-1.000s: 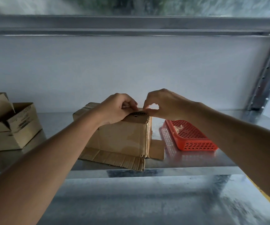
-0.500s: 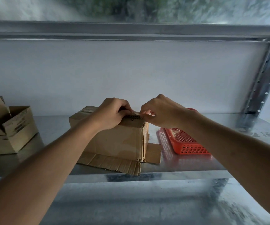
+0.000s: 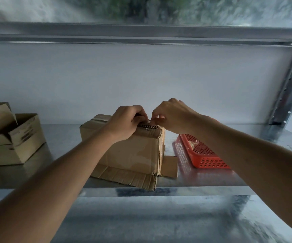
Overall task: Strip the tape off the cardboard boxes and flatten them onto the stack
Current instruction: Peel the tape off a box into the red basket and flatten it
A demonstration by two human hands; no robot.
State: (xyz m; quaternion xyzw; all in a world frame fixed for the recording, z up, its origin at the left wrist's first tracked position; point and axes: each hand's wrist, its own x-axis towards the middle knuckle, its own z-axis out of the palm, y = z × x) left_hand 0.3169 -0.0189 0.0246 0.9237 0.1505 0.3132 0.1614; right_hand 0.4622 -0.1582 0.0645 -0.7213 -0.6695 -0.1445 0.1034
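Clearly the step in hand is picking the tape loose at the top near corner of the box (image 3: 133,148), which stands on the metal shelf (image 3: 211,181) with its bottom flaps splayed flat beneath it. The left hand (image 3: 124,122) has its fingers curled over the top edge, gripping and steadying the box. The right hand (image 3: 172,115) is bunched just beside it, fingertips pinching at that edge; the tape itself is too small to make out. To do this well, I judge the left should press down firmly while the right peels low and slowly, so the strip lifts whole and the cardboard does not tear. An orange basket (image 3: 203,155) sits just right; open boxes (image 3: 13,137) wait far left.
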